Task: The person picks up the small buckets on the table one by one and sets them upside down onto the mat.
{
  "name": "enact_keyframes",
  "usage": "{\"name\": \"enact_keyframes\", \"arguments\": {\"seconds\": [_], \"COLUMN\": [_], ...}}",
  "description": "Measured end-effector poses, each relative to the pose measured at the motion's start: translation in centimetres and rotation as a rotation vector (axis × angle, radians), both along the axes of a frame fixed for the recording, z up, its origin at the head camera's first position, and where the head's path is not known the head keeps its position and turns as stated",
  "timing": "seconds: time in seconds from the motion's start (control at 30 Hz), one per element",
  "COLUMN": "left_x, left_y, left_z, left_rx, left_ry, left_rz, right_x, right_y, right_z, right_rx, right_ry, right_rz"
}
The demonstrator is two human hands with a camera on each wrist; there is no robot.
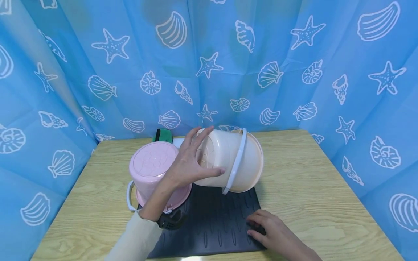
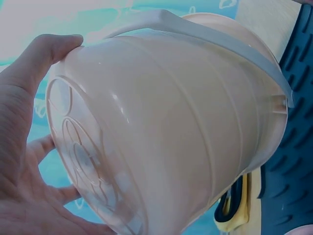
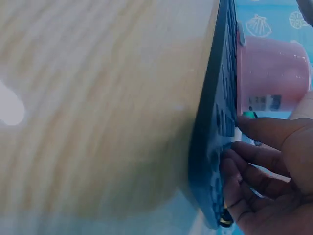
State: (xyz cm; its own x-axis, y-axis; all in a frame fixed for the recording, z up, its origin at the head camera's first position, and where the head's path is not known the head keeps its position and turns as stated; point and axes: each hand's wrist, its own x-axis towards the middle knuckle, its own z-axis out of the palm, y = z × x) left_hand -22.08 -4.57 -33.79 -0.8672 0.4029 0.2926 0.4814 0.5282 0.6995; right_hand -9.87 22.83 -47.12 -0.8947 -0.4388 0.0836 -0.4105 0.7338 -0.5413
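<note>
A cream bucket (image 1: 241, 159) with a white handle (image 1: 237, 159) lies tipped on its side over the dark mat, its mouth facing right. My left hand (image 1: 187, 161) grips it round the base, thumb on the near side and fingers over the far side. In the left wrist view the bucket's ringed bottom (image 2: 93, 161) faces the palm. My right hand (image 1: 269, 230) rests at the right edge of the dark ridged mat (image 1: 209, 232), fingers loosely bent, with nothing seen between them. A pink bucket (image 1: 155, 159) stands upside down on the mat's left side, behind the left forearm.
Behind the pink bucket sits a green item with a black band (image 1: 164, 135), beside a partly hidden white thing (image 1: 177, 142). A yellow item with a black band (image 2: 236, 210) shows under the cream bucket. The wooden table (image 1: 300, 181) is enclosed by a blue shell-patterned curtain (image 1: 209, 94).
</note>
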Motion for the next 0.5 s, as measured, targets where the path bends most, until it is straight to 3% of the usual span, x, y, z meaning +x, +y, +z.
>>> {"name": "enact_keyframes", "arguments": {"seconds": [0.17,0.5], "left_x": [0.2,0.0], "left_y": [0.0,0.1], "left_z": [-0.2,1.0], "left_rx": [-0.006,-0.091], "left_ry": [-0.011,0.032], "left_rz": [0.002,-0.001], "right_x": [0.1,0.0], "right_y": [0.1,-0.1], "right_z": [-1.3,-1.9], "right_rx": [-0.035,-0.065], "right_ry": [-0.095,-0.091], "right_rz": [0.018,-0.001]}}
